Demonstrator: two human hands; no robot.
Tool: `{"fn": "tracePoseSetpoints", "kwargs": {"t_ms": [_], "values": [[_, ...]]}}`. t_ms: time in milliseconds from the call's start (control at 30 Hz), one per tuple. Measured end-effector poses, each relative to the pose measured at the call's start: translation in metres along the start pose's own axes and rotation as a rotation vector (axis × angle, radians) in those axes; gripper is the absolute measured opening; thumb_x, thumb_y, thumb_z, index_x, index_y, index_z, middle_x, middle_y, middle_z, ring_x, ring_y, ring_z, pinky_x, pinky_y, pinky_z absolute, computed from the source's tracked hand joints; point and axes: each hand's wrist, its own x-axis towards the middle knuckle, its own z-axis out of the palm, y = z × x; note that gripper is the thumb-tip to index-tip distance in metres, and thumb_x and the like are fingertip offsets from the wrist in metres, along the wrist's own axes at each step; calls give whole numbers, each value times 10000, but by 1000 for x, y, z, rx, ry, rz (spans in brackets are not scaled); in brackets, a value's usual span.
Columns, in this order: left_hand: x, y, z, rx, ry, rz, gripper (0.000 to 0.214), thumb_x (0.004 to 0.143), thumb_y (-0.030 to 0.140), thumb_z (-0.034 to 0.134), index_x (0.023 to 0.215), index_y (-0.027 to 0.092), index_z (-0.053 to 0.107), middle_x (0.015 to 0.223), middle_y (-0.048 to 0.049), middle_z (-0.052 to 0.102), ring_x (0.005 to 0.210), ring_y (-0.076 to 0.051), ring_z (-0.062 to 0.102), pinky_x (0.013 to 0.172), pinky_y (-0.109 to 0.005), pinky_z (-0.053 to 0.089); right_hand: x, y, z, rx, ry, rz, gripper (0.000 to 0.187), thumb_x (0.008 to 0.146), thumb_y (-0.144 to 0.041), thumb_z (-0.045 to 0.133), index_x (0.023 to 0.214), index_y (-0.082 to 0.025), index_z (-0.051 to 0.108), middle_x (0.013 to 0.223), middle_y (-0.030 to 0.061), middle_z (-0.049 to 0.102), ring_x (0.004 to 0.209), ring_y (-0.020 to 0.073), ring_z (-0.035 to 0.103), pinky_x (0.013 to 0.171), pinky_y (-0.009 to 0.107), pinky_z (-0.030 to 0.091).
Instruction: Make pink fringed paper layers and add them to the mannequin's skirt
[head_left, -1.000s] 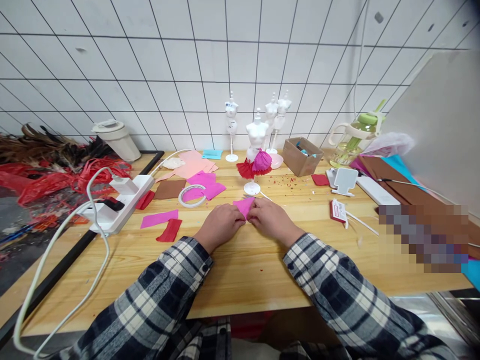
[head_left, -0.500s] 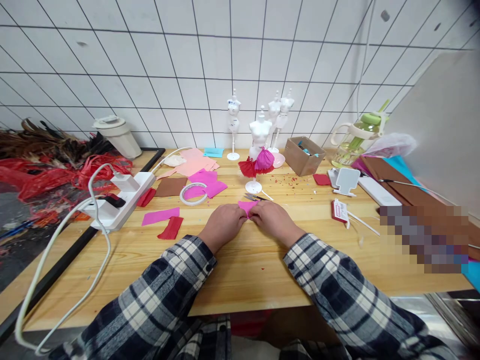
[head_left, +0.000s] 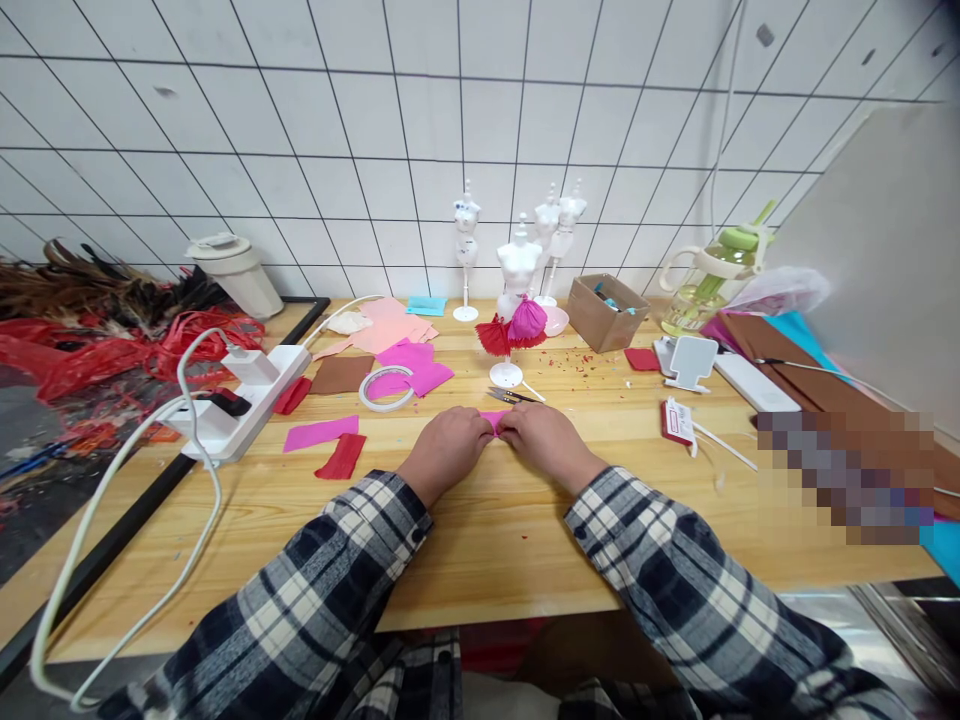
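Note:
My left hand (head_left: 447, 448) and my right hand (head_left: 546, 438) meet at the middle of the wooden table (head_left: 480, 540), both pinched on a small piece of pink crepe paper (head_left: 493, 417). Only a thin strip of the paper shows between the fingers. Just beyond lie small scissors (head_left: 514, 396) and a white mini mannequin (head_left: 517, 290) with a red and pink paper skirt (head_left: 513, 330) on a round stand.
Left of my hands lie pink and red paper pieces (head_left: 320, 433), a tape ring (head_left: 385, 388), and a white power strip (head_left: 244, 397) with cable. Further mannequins (head_left: 466, 246), a cardboard box (head_left: 606, 311), a green-lidded jug (head_left: 712, 270) and brown sheets (head_left: 795, 370) stand behind and right.
The pink paper has been folded or gathered smaller between my fingers; much less of it shows than a second ago. My hands have stayed at the same spot.

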Motion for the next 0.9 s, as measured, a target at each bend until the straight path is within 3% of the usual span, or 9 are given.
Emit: {"fn": "tracePoseSetpoints", "kwargs": {"t_ms": [133, 300, 900], "values": [[0, 0, -2, 20, 51, 46, 272, 946, 250, 489, 887, 163, 740, 884, -99, 684, 908, -234, 604, 822, -354, 453, -1, -1, -2, -27, 38, -17, 249, 947, -316, 514, 922, -213, 740, 980, 81, 693, 933, 198, 615, 739, 264, 422], [0, 0, -4, 21, 6, 22, 279, 954, 265, 481, 912, 169, 740, 843, -94, 708, 818, -231, 629, 779, -366, 446, -1, -3, -5, -50, -19, 20, 250, 954, -304, 492, 961, -238, 733, 949, 63, 722, 918, 197, 639, 749, 270, 430], [1, -2, -1, -10, -9, 12, 301, 966, 269, 467, 967, 168, 751, 859, -95, 699, 853, -222, 618, 803, -350, 443, -1, -2, -5, -37, -40, 30, 284, 966, -327, 454, 997, -251, 726, 994, 61, 721, 938, 196, 648, 730, 265, 428]]}}
